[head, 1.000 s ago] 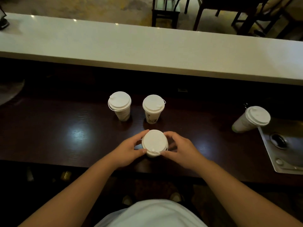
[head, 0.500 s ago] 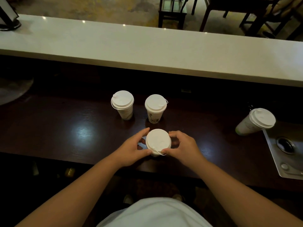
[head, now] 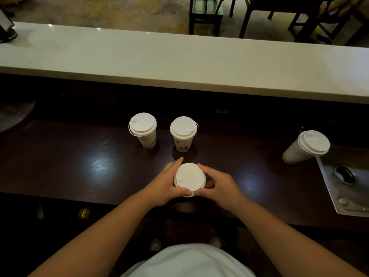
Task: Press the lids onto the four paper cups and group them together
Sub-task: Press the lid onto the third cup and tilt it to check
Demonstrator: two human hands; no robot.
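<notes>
Four white paper cups with white lids stand on the dark wooden counter (head: 60, 166). The nearest cup (head: 189, 178) sits near the front edge, gripped on both sides of its lid: my left hand (head: 166, 182) on its left, my right hand (head: 218, 182) on its right. The lid's small plug sits at the left of the lid. Behind it stand two lidded cups side by side, one at the left (head: 143, 128) and one at the right (head: 183, 131). A fourth lidded cup (head: 307, 146) stands apart at the far right.
A metal sink (head: 345, 180) with a drain is set into the counter at the right, just beside the fourth cup. A raised pale bar top (head: 179, 60) runs across behind the counter. Dark chairs stand on the floor beyond.
The lid under my hands has turned: its plug went from the near edge round to the left. Both hands stay on the cup, fingers shifting around the rim.
</notes>
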